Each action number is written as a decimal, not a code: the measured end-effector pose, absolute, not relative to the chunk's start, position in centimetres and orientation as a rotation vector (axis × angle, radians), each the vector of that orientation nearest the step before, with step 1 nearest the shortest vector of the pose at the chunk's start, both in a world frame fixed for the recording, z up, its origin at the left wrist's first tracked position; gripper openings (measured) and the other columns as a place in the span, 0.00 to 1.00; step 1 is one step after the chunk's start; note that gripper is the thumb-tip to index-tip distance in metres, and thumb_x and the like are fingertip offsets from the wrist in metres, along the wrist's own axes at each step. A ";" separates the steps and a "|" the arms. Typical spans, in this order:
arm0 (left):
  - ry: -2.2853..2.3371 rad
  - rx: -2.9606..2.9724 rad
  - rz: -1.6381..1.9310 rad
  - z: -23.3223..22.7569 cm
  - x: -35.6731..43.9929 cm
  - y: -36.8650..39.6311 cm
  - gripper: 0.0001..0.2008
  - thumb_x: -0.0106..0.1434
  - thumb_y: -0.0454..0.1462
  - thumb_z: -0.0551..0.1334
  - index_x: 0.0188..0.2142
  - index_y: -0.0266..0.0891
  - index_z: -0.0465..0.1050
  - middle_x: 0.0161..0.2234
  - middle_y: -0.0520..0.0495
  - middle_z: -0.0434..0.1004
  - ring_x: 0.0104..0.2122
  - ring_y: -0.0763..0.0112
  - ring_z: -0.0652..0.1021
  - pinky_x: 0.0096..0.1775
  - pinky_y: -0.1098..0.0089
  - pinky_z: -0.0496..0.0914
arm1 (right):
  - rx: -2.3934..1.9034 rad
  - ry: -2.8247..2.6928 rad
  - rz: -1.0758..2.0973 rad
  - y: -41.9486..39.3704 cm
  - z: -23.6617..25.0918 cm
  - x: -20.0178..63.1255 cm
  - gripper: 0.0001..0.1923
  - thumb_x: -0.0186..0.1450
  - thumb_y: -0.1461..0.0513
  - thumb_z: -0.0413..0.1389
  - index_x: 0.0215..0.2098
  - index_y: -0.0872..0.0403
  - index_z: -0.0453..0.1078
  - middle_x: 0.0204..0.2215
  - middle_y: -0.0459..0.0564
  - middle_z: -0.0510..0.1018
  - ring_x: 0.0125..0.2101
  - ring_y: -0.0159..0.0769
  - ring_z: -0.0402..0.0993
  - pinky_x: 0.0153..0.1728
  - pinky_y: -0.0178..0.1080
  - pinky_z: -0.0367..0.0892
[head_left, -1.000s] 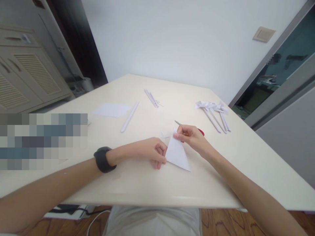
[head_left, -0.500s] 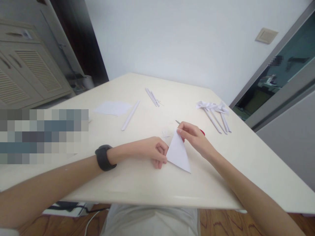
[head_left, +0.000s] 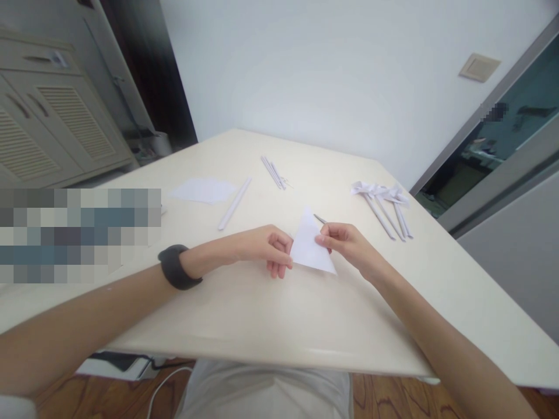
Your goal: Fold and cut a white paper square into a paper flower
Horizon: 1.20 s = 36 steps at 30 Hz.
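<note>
A white paper triangle (head_left: 308, 247) is held up over the near middle of the table, its tip pointing away from me. My left hand (head_left: 277, 250) pinches its lower left corner between thumb and fingers. On the right edge, about halfway up, my right hand (head_left: 343, 240) grips the sheet with thumb and fingertips. Just behind the right hand lies a thin metal tool (head_left: 319, 219), perhaps scissor blades; the rest of it is hidden by the hand.
A flat stack of white paper (head_left: 203, 190) and a rolled paper tube (head_left: 234, 203) lie to the left. Thin paper sticks (head_left: 273, 173) rest further back. Paper pinwheel-like pieces on tubes (head_left: 384, 203) lie at the right. A wall bounds the table's (head_left: 262, 326) far side.
The paper triangle has been lifted and turned a little, its tip now further from me. My right hand has slid from the tip down to the right edge; my left hand keeps its corner.
</note>
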<state>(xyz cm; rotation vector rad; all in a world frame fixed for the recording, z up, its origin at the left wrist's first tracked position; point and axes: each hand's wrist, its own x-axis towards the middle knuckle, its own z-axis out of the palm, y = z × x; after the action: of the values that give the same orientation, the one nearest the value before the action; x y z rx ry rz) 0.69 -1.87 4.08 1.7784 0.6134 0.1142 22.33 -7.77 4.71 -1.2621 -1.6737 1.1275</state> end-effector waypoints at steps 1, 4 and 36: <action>0.612 1.783 0.119 4.0 0.6 -1.8 0.06 0.56 0.38 0.61 0.26 0.37 0.73 0.23 0.49 0.78 0.22 0.74 0.76 0.26 0.75 0.69 | -1.268 -1.674 1.116 -7.8 4.7 22.3 0.15 0.58 0.55 0.56 0.21 0.55 0.61 0.20 0.42 0.61 0.24 0.28 0.57 0.27 0.33 0.54; 0.624 1.800 0.133 4.0 0.4 -1.5 0.07 0.55 0.39 0.62 0.26 0.37 0.73 0.23 0.49 0.78 0.22 0.74 0.76 0.26 0.75 0.69 | -1.290 -1.679 1.140 -7.7 4.5 22.3 0.15 0.59 0.53 0.54 0.22 0.55 0.63 0.21 0.43 0.63 0.25 0.28 0.59 0.28 0.33 0.56; 0.695 1.829 0.244 5.4 -0.6 -0.4 0.10 0.55 0.41 0.63 0.23 0.37 0.70 0.23 0.49 0.78 0.24 0.72 0.76 0.27 0.73 0.69 | -1.280 -1.683 1.178 -7.5 4.2 22.7 0.14 0.61 0.53 0.52 0.26 0.55 0.67 0.24 0.45 0.69 0.26 0.29 0.63 0.30 0.34 0.59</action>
<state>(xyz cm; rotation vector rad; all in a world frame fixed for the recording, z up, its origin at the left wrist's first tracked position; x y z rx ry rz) -0.56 -0.41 5.37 1.8289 0.6949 0.2444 22.68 -7.50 4.18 -1.2796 -1.6829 1.1785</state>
